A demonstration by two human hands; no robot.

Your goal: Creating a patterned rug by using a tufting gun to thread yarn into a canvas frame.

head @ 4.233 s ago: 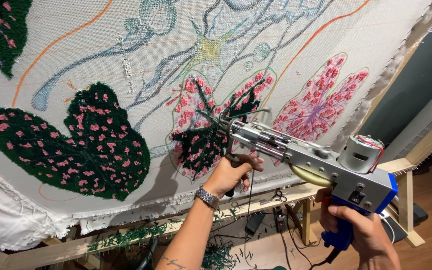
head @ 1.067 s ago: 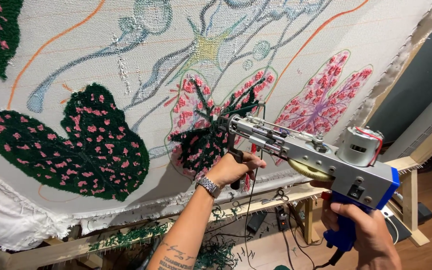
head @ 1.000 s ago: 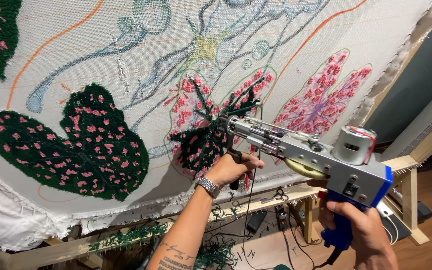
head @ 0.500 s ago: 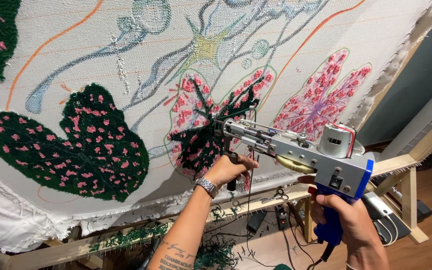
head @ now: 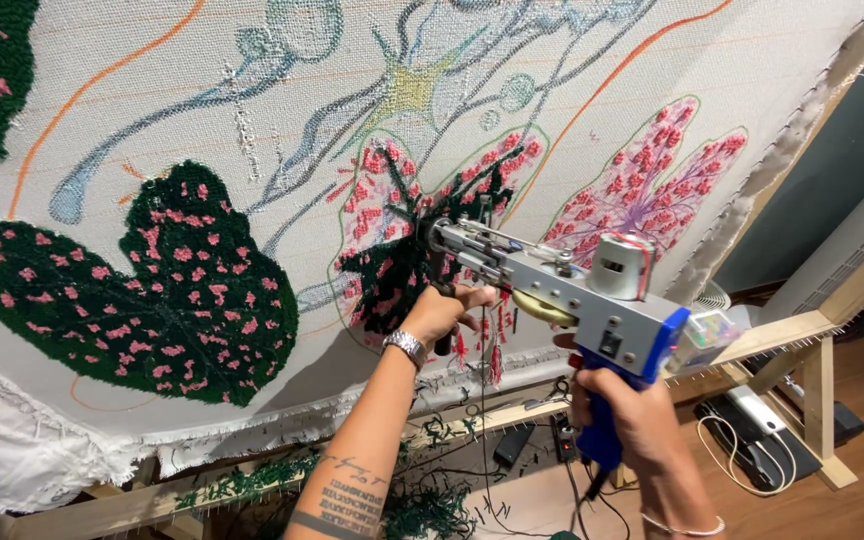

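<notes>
A grey and blue tufting gun (head: pixel 592 300) points left into a stretched white cloth (head: pixel 202 120). Its tip sits at a half-filled leaf shape (head: pixel 402 240) of dark green pile with pink spots. My right hand (head: pixel 624 410) grips the gun's blue rear handle from below. Under the barrel, my left hand (head: pixel 444 310) is closed around the black front handle, a metal watch band on the wrist. A finished dark green leaf (head: pixel 162 290) with pink spots lies to the left, and a pink outlined leaf (head: pixel 652 185) to the right.
The cloth is stretched on a wooden frame (head: pixel 782 335) with a loose frayed edge along the bottom. Green yarn scraps (head: pixel 422 505) and dark cables lie on the wooden floor below. A flat device with a white cord (head: pixel 752 440) rests by the frame's leg.
The gun and my right hand have shifted left and slightly up toward the cloth. My left hand stays on the front handle at the same leaf.
</notes>
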